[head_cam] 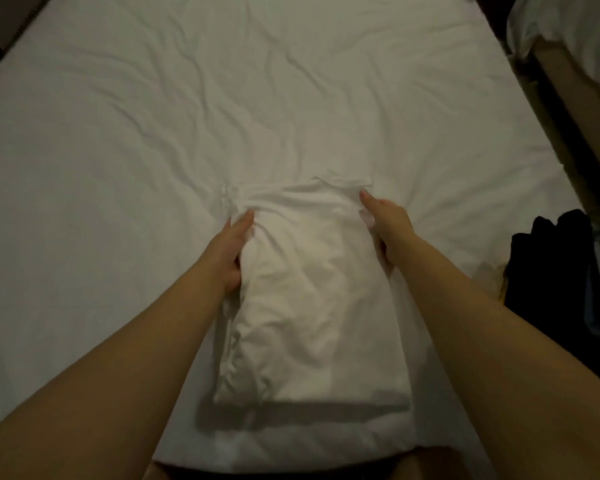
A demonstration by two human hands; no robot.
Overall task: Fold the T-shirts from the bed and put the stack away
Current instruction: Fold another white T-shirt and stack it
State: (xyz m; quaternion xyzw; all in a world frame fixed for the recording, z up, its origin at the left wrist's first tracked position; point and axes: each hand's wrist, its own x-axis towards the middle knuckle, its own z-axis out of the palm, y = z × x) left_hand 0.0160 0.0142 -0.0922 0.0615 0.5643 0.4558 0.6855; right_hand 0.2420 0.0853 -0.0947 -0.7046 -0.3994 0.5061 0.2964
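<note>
A folded white T-shirt [309,299] lies as a long rectangle on the white bed sheet [153,133], near the bed's front edge. My left hand [232,251] grips its left edge, with the thumb tucked under the fabric and the fingers stretched along the side. My right hand [385,226] holds the right edge near the far corner, fingers extended along the cloth and thumb below. The shirt's far end is slightly rumpled.
A pile of dark clothing [555,271] sits at the bed's right edge. Beyond it runs a brown wooden surface [568,98] with white cloth [568,29] on top. The wrinkled sheet stretches far ahead and to the left.
</note>
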